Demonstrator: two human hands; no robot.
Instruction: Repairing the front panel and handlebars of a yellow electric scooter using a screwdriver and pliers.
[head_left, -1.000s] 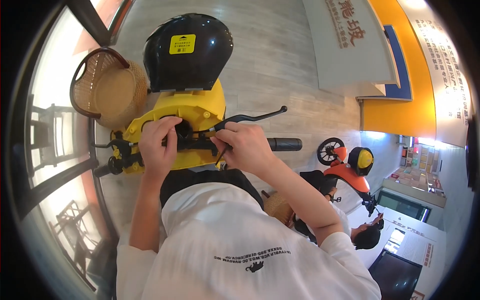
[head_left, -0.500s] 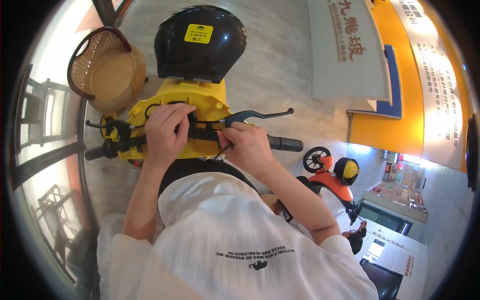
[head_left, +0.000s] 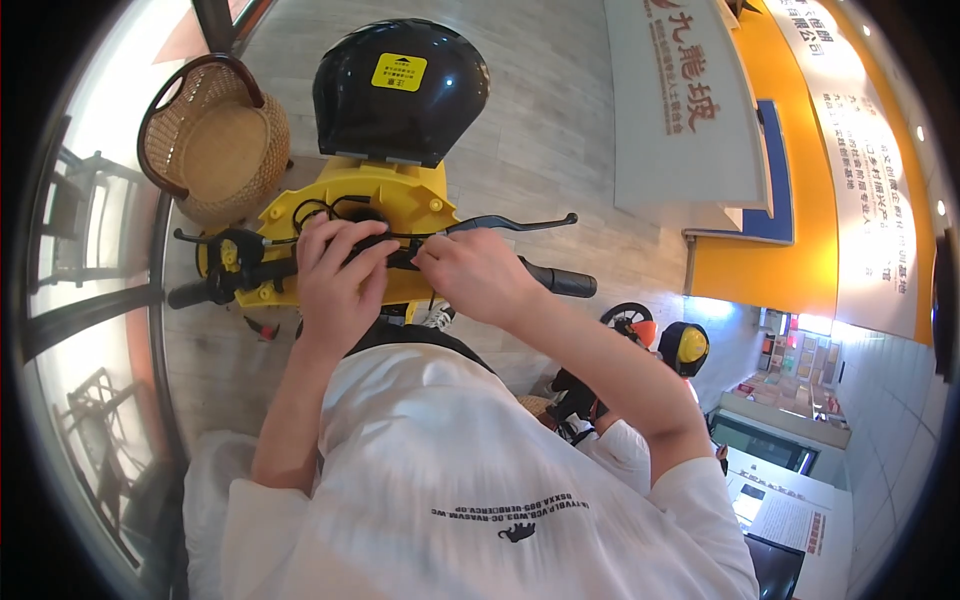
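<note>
A yellow scooter front panel [head_left: 428,190] with a black handlebar lies before me. My left hand [head_left: 340,262] is over the middle of the bar, fingers bent together beside thin black cables [head_left: 352,203]; what they pinch is hidden. My right hand [head_left: 475,272] is closed in a pinch just right of the middle, below the base of the right brake lever [head_left: 515,221]. Its fingertips cover whatever they hold. The right black grip [head_left: 565,282] sticks out past that hand. At the other end are the left grip [head_left: 190,296] and left brake lever [head_left: 195,236].
Beyond the panel is a glossy black rounded case [head_left: 400,120] with a yellow label. A wicker chair [head_left: 225,150] stands at the far left, by glazed panels. At the right are a white counter [head_left: 680,150] and another person's white sleeve [head_left: 622,452].
My left fingers have shifted and spread slightly, uncovering black cables. My right hand has moved left and up, towards the left hand. A person in white now covers much of the orange scooter.
</note>
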